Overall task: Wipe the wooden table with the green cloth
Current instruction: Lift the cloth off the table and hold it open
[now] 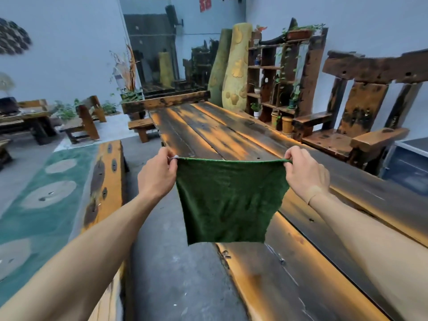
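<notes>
Left hand (157, 173) and right hand (305, 172) pinch cloth (228, 202) top corners, taut above table (231, 135); you lower flat, then wipe along grain

Soft, even daylight filled the room; warm glare streaked the dark wooden surface (222, 135). Shadows stayed faint. The wide lens bent the edges, and everything looked slightly soft.
</notes>
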Available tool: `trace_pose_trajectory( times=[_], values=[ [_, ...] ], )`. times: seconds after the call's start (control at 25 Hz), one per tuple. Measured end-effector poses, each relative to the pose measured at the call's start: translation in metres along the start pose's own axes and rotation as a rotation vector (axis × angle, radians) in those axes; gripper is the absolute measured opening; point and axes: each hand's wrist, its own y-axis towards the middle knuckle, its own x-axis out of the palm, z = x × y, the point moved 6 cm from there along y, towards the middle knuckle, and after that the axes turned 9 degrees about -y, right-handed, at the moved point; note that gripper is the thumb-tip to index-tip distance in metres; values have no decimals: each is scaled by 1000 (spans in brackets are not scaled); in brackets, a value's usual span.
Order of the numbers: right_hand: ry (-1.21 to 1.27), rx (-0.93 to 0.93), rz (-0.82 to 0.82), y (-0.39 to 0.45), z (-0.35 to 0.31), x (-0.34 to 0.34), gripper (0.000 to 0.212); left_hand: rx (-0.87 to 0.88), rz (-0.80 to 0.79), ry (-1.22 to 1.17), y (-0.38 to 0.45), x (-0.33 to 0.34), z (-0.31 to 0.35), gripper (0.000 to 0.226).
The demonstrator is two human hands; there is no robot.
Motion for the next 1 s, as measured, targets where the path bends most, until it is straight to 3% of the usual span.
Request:
trace_pose_trajectory(
  times=[0.52, 1.0],
  values=[
    [20, -235, 30, 63, -138, 79, 3, -207, 140, 40, 33, -46, -131, 12],
    [35, -286, 36, 186, -287, 194, 4, -168, 100, 131, 184, -40, -280, 14]
  ],
)
